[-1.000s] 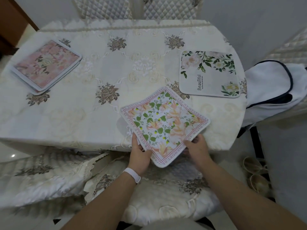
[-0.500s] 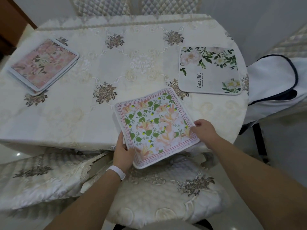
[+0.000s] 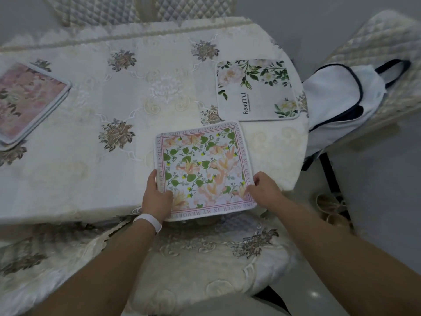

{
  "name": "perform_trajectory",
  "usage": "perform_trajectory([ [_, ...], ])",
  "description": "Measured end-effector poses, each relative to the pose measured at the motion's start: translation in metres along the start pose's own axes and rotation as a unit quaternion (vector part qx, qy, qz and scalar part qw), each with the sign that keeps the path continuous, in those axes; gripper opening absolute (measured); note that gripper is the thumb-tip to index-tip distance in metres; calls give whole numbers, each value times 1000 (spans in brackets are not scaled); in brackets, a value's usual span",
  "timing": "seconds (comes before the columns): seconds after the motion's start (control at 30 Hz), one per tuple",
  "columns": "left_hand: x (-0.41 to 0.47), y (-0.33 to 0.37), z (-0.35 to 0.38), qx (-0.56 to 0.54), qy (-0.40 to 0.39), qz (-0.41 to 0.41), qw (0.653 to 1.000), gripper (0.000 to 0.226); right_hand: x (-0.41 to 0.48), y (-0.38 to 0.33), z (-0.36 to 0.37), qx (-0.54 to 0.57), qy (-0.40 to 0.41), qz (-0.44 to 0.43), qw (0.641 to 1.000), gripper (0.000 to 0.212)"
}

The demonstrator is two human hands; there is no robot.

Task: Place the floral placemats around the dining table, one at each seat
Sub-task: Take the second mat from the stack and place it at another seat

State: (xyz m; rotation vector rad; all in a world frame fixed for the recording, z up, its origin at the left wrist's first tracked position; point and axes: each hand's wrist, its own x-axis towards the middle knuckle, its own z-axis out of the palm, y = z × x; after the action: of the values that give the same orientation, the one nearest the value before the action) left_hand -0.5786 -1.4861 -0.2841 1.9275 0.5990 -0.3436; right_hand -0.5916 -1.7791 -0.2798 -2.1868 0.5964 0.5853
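A square placemat with peach flowers, green leaves and a pink lettered border [image 3: 202, 165] lies at the near edge of the dining table [image 3: 95, 179], its near side overhanging the edge. My left hand [image 3: 156, 197] grips its near left corner, thumb on top. My right hand [image 3: 265, 190] holds its near right corner. A white placemat with green leaves and the word "Beautiful" [image 3: 256, 90] lies flat at the table's right end. At the far left sits a stack of pink floral placemats [image 3: 27, 101].
An embroidered cream cloth covers the table. A cushioned chair [image 3: 205, 258] stands right below the held mat. A white bag with dark trim [image 3: 341, 103] rests on the chair at the right. Quilted chair backs [image 3: 136, 10] stand behind the table. Sandals [image 3: 330, 208] lie on the floor.
The peach placemat has turned from a diamond angle to nearly square with the table edge and shifted onto the table. My hands moved to its two near corners.
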Motion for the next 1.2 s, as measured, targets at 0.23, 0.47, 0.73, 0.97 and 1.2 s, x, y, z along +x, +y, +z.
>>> perform_trajectory([
  [0.23,10,0,-8,60,-15,33,998,63,-8,12,5,9,23,-6,1000,14],
  [0.47,-3,-19,-26,172,-28,108,979,55,-14,32,8,-211,60,-156,963,65],
  [0.73,-20,-44,-37,417,-90,186,885,94,-12,43,7,-308,-4,-183,934,97],
  [0.97,-20,-43,-39,411,-79,186,889,91,-12,46,9,-331,3,-201,922,97],
  [1.2,-24,-41,-42,394,-66,176,900,87,-14,37,12,-335,-6,-212,918,94],
])
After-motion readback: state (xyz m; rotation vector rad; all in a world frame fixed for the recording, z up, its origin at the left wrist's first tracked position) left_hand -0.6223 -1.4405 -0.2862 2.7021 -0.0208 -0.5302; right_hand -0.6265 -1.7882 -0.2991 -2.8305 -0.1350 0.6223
